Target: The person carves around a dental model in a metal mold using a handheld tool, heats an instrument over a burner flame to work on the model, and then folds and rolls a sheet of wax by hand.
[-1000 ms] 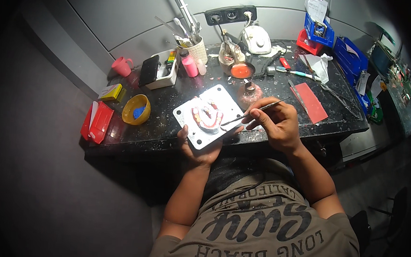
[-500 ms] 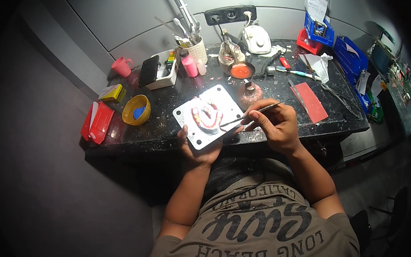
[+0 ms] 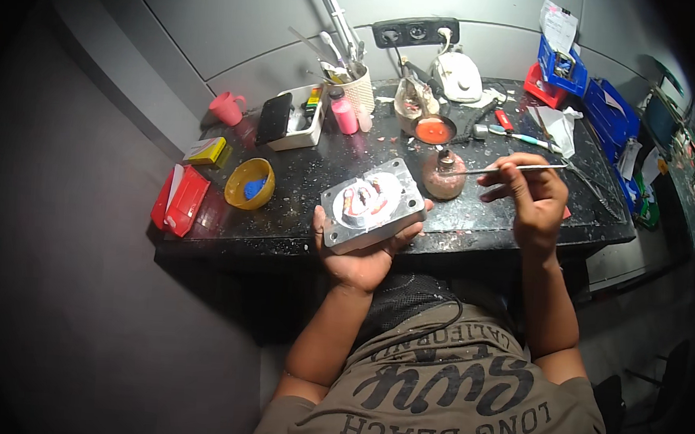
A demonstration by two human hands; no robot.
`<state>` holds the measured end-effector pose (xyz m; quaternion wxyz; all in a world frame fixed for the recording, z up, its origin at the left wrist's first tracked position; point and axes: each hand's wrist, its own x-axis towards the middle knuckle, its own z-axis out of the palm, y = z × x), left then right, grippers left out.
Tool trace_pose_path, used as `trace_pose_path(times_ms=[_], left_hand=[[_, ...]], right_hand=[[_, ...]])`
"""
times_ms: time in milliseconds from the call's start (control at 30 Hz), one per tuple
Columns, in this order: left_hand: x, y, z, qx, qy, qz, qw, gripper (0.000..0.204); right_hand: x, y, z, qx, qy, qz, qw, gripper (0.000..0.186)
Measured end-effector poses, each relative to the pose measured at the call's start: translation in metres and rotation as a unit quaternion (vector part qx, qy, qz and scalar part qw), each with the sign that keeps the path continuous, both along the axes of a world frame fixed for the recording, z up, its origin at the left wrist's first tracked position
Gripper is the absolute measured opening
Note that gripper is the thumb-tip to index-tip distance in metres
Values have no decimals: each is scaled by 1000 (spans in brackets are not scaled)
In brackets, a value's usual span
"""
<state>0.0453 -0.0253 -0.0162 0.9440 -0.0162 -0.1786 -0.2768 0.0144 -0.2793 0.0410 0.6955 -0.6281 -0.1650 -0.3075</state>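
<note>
My left hand is closed round a square metal flask, holding it from below at the bench's front edge. Set in its white face is a horseshoe-shaped dental model with pink and tooth-coloured parts. My right hand grips a thin metal instrument, held almost level, its far end at the neck of a round spirit burner; no flame can be made out. Behind the burner is a small pan of orange-red wax. A pink sheet is mostly hidden by my right hand.
On the dark bench are a yellow bowl with blue material, red case, tub, tool cup, pink bottle, pliers and white appliance. Blue bins stand at the right.
My right hand and instrument have moved away from the model, up and right to the burner. My left hand has shifted slightly and tilted the flask. The whole view has shifted.
</note>
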Motion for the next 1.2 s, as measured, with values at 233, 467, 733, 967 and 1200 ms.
trace_pose_path(times_ms=[233,467,733,967,1200], left_hand=[[-23,1,18,-9,8,-4,1000,113],[-47,1,33,34,53,-12,998,112],[-55,-3,40,39,67,-32,996,114],[-55,-5,33,27,99,-24,994,111],[-55,-5,33,33,94,-22,995,110]], right_hand=[[26,-23,9,-22,-4,-36,999,16],[46,-32,11,-56,-6,-70,996,17],[60,-31,13,-80,4,-71,994,15],[68,-22,11,-116,41,-78,989,15],[71,-22,4,-102,55,-71,991,15]])
